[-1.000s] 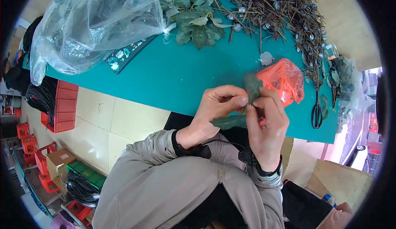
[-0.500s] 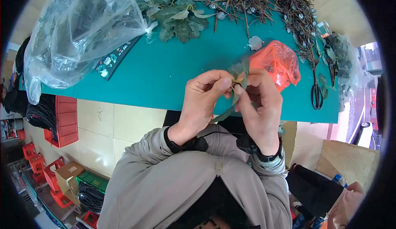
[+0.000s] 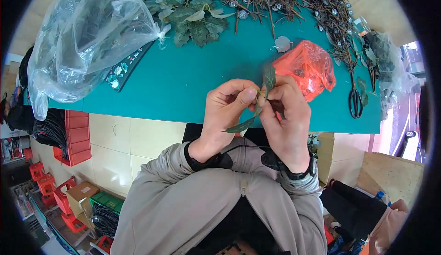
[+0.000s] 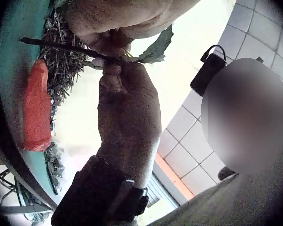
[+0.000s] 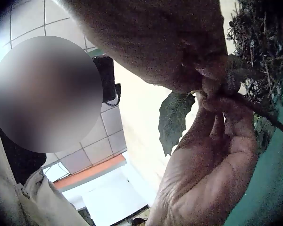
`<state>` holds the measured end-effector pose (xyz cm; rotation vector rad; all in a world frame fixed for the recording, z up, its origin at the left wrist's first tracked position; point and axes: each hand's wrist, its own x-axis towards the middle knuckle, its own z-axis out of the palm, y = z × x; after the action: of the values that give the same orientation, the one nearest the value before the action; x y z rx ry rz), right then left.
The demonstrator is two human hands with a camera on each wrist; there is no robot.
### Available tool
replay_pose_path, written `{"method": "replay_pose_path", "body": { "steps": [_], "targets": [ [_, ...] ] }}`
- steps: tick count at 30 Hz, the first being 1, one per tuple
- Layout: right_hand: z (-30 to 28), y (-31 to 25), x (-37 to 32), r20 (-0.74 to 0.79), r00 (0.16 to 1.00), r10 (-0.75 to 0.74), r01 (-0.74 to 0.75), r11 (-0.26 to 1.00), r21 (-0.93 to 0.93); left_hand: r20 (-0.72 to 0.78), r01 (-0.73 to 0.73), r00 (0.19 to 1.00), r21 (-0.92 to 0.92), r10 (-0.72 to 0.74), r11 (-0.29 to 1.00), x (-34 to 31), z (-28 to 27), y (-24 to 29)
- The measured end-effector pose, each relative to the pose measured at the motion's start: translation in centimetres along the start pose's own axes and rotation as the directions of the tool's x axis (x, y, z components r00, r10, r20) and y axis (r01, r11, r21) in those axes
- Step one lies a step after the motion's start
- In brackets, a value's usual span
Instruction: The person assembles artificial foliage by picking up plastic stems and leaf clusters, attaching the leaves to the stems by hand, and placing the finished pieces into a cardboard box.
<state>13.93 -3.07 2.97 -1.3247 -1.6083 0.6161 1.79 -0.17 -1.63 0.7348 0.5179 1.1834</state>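
Head view: two green leaves show at the fingertips, an upper leaf (image 3: 269, 78) pointing away from the person and a lower leaf (image 3: 241, 126) slanting back toward the lap. Whether they share one stalk cannot be told. Both lie between the hands, near the table's close edge. Wrist views add a dark twig (image 4: 61, 45) running out of the same pinch, opposite a leaf.

Hands: left hand (image 3: 225, 112) pinches the twig by the leaf base, thumb against forefinger; right hand (image 3: 289, 117) pinches just beside it, fingers curled. Fingertips of the two touch or nearly so; the exact contact is hidden.

Change: half a second ago the upper leaf stood more edge-on; now it turns its face to the camera, and the lower leaf swings farther out past the left hand. The hands hardly shift. Judgement: the spray is being turned or worked at the leaf base, and that fine work looks unfinished, both pinches being held.

Outward: red bag (image 3: 307, 71) on the green table (image 3: 206, 62) just beyond the right hand; scissors (image 3: 355, 102) to its right; loose leaves (image 3: 197, 25) and a stick heap (image 3: 330, 7) farther back.
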Motion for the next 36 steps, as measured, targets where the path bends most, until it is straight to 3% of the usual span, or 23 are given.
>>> {"method": "replay_pose_path", "body": {
  "steps": [11,15,18,22,26,36],
  "targets": [
    [0.5,0.4,0.4,-0.013,0.998,-0.06,0.059,0.997,-0.046,0.0,-0.034,0.999,-0.021,0.034,0.999,0.1,-0.7,-0.6],
    [0.2,0.7,0.7,-0.008,1.0,-0.011,0.012,0.996,0.086,-0.003,-0.013,1.0,-0.039,0.013,0.999,0.5,-0.4,0.1],
    [0.0,0.3,0.6,-0.023,0.99,0.139,-0.135,0.983,0.127,-0.031,0.001,1.0,-0.038,-0.002,0.999,0.6,-0.4,0.3],
    [0.3,0.5,0.4,-0.044,0.982,0.182,-0.173,0.972,0.161,0.036,0.007,0.999,0.099,-0.01,0.995,0.6,-0.8,0.3],
    [0.0,1.1,0.4,-0.041,0.999,0.034,-0.033,0.999,0.023,0.056,0.015,0.998,0.165,-0.025,0.986,0.5,-0.7,0.7],
    [-0.3,0.7,0.5,-0.017,0.999,0.042,-0.041,0.995,0.087,0.137,0.008,0.99,0.24,-0.043,0.971,1.1,-1.3,0.9]
  ]
}}
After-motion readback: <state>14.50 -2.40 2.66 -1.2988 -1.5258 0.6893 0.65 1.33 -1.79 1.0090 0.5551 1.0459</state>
